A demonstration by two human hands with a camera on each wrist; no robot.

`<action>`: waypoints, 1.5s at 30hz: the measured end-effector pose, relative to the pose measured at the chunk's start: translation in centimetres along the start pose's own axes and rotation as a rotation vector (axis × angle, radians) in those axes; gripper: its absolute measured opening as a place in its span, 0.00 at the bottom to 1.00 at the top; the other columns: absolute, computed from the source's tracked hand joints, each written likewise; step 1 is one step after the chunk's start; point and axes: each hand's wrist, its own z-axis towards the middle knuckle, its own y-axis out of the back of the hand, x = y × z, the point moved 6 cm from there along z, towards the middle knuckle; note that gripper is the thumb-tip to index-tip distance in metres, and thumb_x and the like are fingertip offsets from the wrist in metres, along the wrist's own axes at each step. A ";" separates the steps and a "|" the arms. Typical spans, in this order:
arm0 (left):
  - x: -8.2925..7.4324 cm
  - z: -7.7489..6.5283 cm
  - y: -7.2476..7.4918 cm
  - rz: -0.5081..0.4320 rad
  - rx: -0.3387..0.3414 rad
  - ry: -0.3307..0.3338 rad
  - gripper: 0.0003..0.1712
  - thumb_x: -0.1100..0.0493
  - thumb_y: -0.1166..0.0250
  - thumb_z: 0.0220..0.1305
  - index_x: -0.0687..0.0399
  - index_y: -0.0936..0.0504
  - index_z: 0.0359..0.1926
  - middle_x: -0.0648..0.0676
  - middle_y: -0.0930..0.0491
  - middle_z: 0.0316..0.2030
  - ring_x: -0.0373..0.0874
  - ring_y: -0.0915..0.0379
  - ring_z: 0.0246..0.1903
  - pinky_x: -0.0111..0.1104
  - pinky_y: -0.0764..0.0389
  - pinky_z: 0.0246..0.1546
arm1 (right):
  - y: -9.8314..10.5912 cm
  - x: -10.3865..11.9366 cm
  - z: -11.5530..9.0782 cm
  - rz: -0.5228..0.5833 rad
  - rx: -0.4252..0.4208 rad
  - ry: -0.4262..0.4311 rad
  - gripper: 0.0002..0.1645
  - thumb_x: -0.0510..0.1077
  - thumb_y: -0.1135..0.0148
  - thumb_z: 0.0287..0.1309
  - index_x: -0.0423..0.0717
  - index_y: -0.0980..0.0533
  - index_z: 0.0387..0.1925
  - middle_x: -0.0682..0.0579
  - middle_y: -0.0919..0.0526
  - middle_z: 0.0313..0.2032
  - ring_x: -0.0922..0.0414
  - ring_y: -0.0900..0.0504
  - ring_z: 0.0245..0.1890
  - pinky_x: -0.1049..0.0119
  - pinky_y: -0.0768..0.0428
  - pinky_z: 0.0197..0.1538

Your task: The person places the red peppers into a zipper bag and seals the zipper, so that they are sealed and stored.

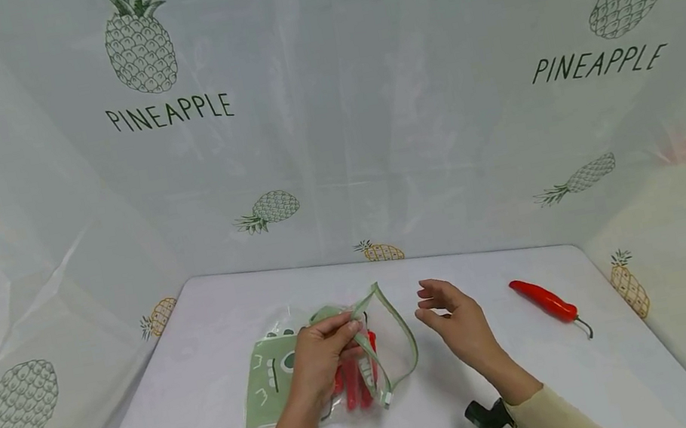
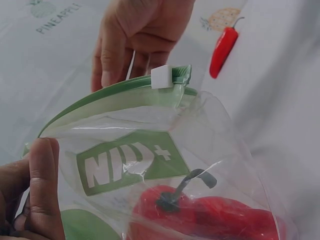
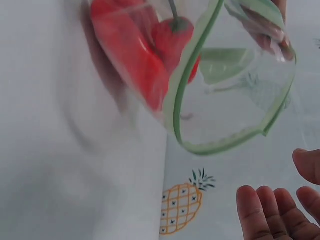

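Pinched at its rim between the thumb and fingers of my left hand (image 1: 319, 360) is a clear zip bag (image 2: 225, 130) with a green-edged mouth spread wide. A white slider (image 2: 161, 77) sits at one end of the green zip strip. Inside the bag lie several red chili peppers (image 1: 350, 385), one with its dark stem showing in the left wrist view. To the right of the mouth, apart from the bag, my right hand (image 1: 462, 323) is held with nothing in it and its fingers loosely bent. Another red chili pepper (image 1: 546, 300) lies on the table farther right.
Left of my left hand, a flat clear bag with a green printed face (image 1: 264, 392) lies on the white table (image 1: 181, 426). A pale sheet printed with pineapples (image 1: 369, 125) hangs behind the table and along its sides.
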 end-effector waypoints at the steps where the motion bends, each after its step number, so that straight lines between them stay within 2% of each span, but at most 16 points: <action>1: 0.1 0.0 0.0 -0.003 -0.001 0.004 0.19 0.71 0.32 0.70 0.77 0.19 0.59 0.53 0.12 0.36 0.37 0.16 0.27 0.31 0.09 0.32 | 0.3 -0.2 0.1 0.000 -0.003 -0.003 0.29 0.39 0.28 0.66 0.53 0.23 0.67 0.51 0.14 0.57 0.52 0.14 0.56 0.64 0.17 0.53; 11: 0.2 -0.1 0.1 0.003 0.009 0.008 0.20 0.70 0.32 0.70 0.77 0.19 0.60 0.55 0.11 0.39 0.37 0.16 0.28 0.31 0.09 0.33 | 3.5 -1.9 0.5 -0.048 -0.047 0.012 0.29 0.41 0.31 0.70 0.48 0.26 0.70 0.46 0.16 0.61 0.48 0.14 0.58 0.77 0.18 0.53; 16: 0.2 -0.1 0.1 0.004 0.009 0.010 0.20 0.70 0.32 0.71 0.77 0.19 0.60 0.55 0.11 0.40 0.37 0.17 0.28 0.30 0.09 0.33 | 5.4 -3.1 0.7 -0.063 -0.069 -0.003 0.31 0.41 0.32 0.72 0.46 0.29 0.73 0.43 0.19 0.65 0.45 0.15 0.60 0.87 0.23 0.53; 21: 0.2 -0.2 0.2 0.014 0.005 0.007 0.20 0.70 0.33 0.71 0.77 0.19 0.60 0.55 0.11 0.39 0.38 0.16 0.28 0.31 0.09 0.33 | 7.8 -4.5 0.9 -0.109 -0.109 -0.022 0.33 0.43 0.33 0.73 0.46 0.31 0.75 0.41 0.21 0.67 0.44 0.18 0.62 0.92 0.27 0.51; 23: 0.2 -0.2 0.3 0.024 0.005 0.003 0.19 0.70 0.33 0.71 0.76 0.19 0.60 0.55 0.11 0.39 0.38 0.16 0.28 0.31 0.09 0.33 | 9.0 -5.1 1.0 -0.125 -0.130 -0.024 0.33 0.44 0.34 0.74 0.46 0.32 0.75 0.41 0.21 0.67 0.50 0.17 0.61 0.92 0.27 0.51; 25: 0.3 -0.2 0.3 0.032 0.005 0.003 0.19 0.70 0.32 0.71 0.76 0.18 0.59 0.54 0.11 0.39 0.38 0.16 0.28 0.32 0.09 0.33 | 10.2 -5.7 1.2 -0.144 -0.156 -0.015 0.34 0.44 0.33 0.73 0.46 0.32 0.75 0.40 0.21 0.67 0.63 0.17 0.58 0.93 0.28 0.51; 27: 0.4 -0.1 0.4 0.040 0.002 0.011 0.19 0.69 0.32 0.71 0.75 0.18 0.59 0.54 0.11 0.39 0.38 0.16 0.28 0.32 0.08 0.34 | 11.3 -6.3 1.3 -0.151 -0.179 -0.005 0.34 0.43 0.32 0.72 0.45 0.32 0.75 0.39 0.21 0.67 0.75 0.21 0.54 0.93 0.27 0.50; 30: 0.4 -0.1 0.5 0.044 0.001 0.011 0.19 0.69 0.32 0.70 0.74 0.17 0.59 0.54 0.12 0.39 0.38 0.16 0.28 0.32 0.08 0.34 | 12.8 -7.3 1.5 -0.165 -0.194 0.000 0.36 0.43 0.31 0.71 0.45 0.32 0.76 0.37 0.22 0.67 0.85 0.26 0.50 0.92 0.25 0.48; 32: 0.4 -0.1 0.4 0.043 0.001 0.010 0.19 0.70 0.32 0.70 0.74 0.18 0.60 0.53 0.12 0.39 0.38 0.16 0.28 0.32 0.08 0.33 | 13.7 -8.0 1.6 -0.178 -0.190 -0.018 0.38 0.44 0.31 0.71 0.45 0.34 0.77 0.36 0.23 0.68 0.83 0.25 0.51 0.93 0.26 0.47; 35: 0.3 -0.1 0.4 0.040 0.003 0.001 0.19 0.70 0.32 0.70 0.75 0.18 0.60 0.54 0.12 0.38 0.38 0.17 0.28 0.32 0.09 0.33 | 15.0 -9.2 1.7 -0.234 -0.185 -0.050 0.38 0.47 0.34 0.74 0.44 0.36 0.78 0.36 0.25 0.69 0.63 0.18 0.58 0.95 0.29 0.46; 37: 0.3 -0.1 0.3 0.035 0.007 0.001 0.20 0.70 0.32 0.70 0.76 0.18 0.60 0.54 0.12 0.38 0.38 0.16 0.28 0.32 0.09 0.33 | 15.7 -10.0 1.8 -0.272 -0.188 -0.077 0.38 0.48 0.36 0.75 0.45 0.37 0.79 0.36 0.26 0.70 0.46 0.19 0.63 0.95 0.31 0.46; 38: 0.3 -0.1 0.3 0.035 0.008 0.002 0.20 0.70 0.32 0.70 0.76 0.19 0.60 0.54 0.12 0.38 0.38 0.16 0.28 0.32 0.09 0.33 | 16.1 -10.5 1.9 -0.298 -0.188 -0.092 0.38 0.49 0.37 0.76 0.45 0.38 0.80 0.36 0.26 0.71 0.41 0.21 0.65 0.93 0.30 0.46; 39: 0.4 -0.1 0.3 0.035 0.008 0.003 0.20 0.70 0.32 0.70 0.76 0.18 0.60 0.54 0.11 0.38 0.38 0.16 0.28 0.32 0.09 0.33 | 16.4 -10.9 1.9 -0.319 -0.193 -0.102 0.38 0.49 0.38 0.76 0.44 0.38 0.80 0.35 0.26 0.71 0.37 0.22 0.66 0.88 0.25 0.50; 42: 0.5 -0.1 0.3 0.034 0.006 0.011 0.20 0.69 0.32 0.71 0.76 0.19 0.60 0.53 0.11 0.38 0.38 0.17 0.28 0.32 0.09 0.33 | 17.3 -12.2 2.0 -0.350 -0.187 -0.147 0.39 0.49 0.39 0.77 0.45 0.41 0.81 0.34 0.28 0.72 0.34 0.24 0.68 0.60 0.15 0.62; 44: 0.6 -0.1 0.4 0.032 0.003 0.018 0.20 0.69 0.32 0.71 0.76 0.19 0.60 0.53 0.11 0.38 0.38 0.17 0.28 0.32 0.09 0.33 | 17.7 -13.2 2.1 -0.369 -0.173 -0.169 0.40 0.50 0.40 0.77 0.44 0.43 0.82 0.32 0.29 0.72 0.32 0.25 0.68 0.39 0.19 0.65; 45: 0.6 0.0 0.4 0.029 0.001 0.021 0.20 0.70 0.32 0.71 0.77 0.20 0.61 0.53 0.12 0.38 0.38 0.17 0.28 0.32 0.09 0.33 | 17.9 -13.6 2.2 -0.376 -0.167 -0.171 0.41 0.49 0.40 0.77 0.44 0.44 0.82 0.31 0.29 0.72 0.31 0.25 0.68 0.33 0.22 0.64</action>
